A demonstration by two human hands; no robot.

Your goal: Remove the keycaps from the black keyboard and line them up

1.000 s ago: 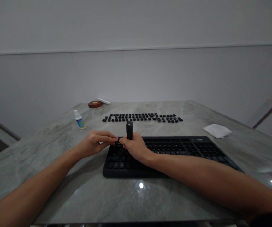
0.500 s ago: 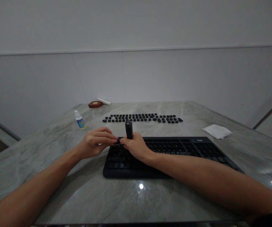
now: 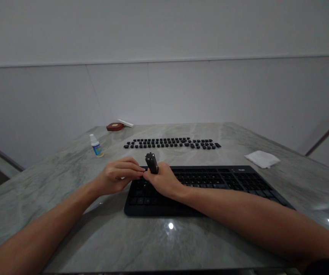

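Observation:
A black keyboard [image 3: 164, 211] lies in front of me, many of its upper keys off and small sockets showing. My right hand [image 3: 164, 181] is closed around a black tool that looks like a keycap puller [image 3: 152, 163], over the keyboard's upper left part. Its squared end points up and tilts left; the lower end is hidden. Close beside it, my left hand [image 3: 123, 175] has its fingertips pinched together at the keyboard's upper left corner, near the right thumb. What sits between those fingertips is too small to make out.
Beyond the keyboard, black keycaps [image 3: 167, 144] lie in rows on the grey marble table [image 3: 118, 244]. A white spray bottle with a blue label [image 3: 96, 146] stands at left. A folded white cloth [image 3: 262, 159] lies at right. A reddish-brown case [image 3: 115, 126] and a white flat object [image 3: 126, 123] sit at the back.
The tool in my right hand has tipped left, its top end now lower. My left fingertips have come slightly right, against the right hand; a thin wire seen between them is now hidden.

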